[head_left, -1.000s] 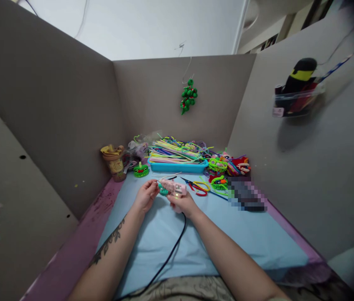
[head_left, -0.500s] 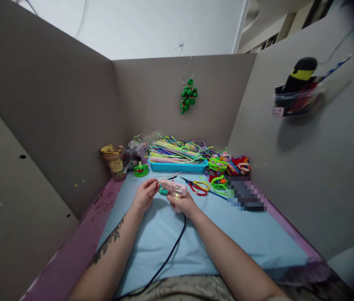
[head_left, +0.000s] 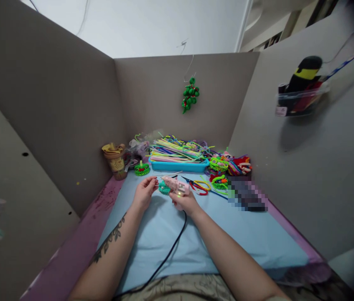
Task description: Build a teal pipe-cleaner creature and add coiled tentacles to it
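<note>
My right hand [head_left: 185, 202] grips a pink glue gun [head_left: 177, 185], its nozzle pointing left and a small yellow-green light glowing on its side. A black cord [head_left: 170, 253] runs from its handle down toward my lap. Just left of the nozzle, my left hand [head_left: 146, 192] is pinched at the fingertips round something too small to name. Between the hands a teal fuzzy piece [head_left: 163, 187] lies on the light blue cloth [head_left: 195, 234], partly behind the glue gun. Scissors with red and yellow handles [head_left: 200, 187] rest right of the gun, touched by neither hand.
A blue tray [head_left: 179, 167] heaped with pipe cleaners [head_left: 177, 151] stands at the back. Left of it are a green fuzzy piece [head_left: 142, 169] and a brown cup [head_left: 115, 162]. Colourful fuzzy pieces [head_left: 219, 181] and a blurred dark object [head_left: 247, 196] lie right. Grey panels enclose three sides.
The glue gun has moved slightly right, and its nozzle is now apart from my left fingertips. More of the teal piece shows. My left hand keeps its pinch.
</note>
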`<control>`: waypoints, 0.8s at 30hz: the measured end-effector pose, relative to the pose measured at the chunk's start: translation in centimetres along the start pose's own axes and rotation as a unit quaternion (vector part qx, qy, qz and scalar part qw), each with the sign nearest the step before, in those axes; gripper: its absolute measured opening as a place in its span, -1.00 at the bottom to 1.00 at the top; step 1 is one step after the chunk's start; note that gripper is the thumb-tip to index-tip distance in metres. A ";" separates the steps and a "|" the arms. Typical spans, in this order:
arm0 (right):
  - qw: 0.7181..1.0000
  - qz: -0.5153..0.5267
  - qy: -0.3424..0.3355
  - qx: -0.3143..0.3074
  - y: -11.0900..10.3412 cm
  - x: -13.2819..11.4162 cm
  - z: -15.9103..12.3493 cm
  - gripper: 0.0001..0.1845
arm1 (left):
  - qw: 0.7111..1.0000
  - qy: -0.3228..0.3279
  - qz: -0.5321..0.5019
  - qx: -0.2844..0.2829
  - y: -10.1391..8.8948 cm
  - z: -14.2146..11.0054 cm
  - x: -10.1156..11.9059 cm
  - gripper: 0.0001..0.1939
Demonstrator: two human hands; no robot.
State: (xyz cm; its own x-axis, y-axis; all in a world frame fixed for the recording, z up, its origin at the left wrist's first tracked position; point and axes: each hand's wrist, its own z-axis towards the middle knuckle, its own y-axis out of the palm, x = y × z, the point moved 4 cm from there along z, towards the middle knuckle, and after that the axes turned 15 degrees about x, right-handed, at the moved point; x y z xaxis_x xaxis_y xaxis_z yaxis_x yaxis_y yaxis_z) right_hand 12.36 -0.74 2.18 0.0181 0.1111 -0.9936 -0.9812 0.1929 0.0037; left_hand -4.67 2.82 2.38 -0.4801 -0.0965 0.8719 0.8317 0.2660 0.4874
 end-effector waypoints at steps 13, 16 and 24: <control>1.000 0.004 0.030 0.008 0.2 0.0 0.0 -0.77 | 0.999 0.020 0.023 -0.019 0.1 -0.2 0.0 -0.67; 0.999 0.000 0.032 0.012 0.2 0.0 -0.1 -0.78 | 0.998 0.031 0.041 -0.028 0.2 -0.2 -0.1 -0.68; 1.000 -0.002 0.007 -0.012 0.2 0.4 0.0 -0.73 | 0.997 0.041 0.057 -0.038 0.4 -0.4 0.1 -0.66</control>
State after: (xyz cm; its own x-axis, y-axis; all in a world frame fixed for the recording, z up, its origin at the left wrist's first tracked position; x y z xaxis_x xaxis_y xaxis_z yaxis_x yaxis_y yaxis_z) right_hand 12.21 -0.66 1.79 0.0187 0.0968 -0.9951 -0.9854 0.1701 -0.0020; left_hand -4.30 2.54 2.71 -0.3593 -0.1481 0.9214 0.9001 0.2057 0.3840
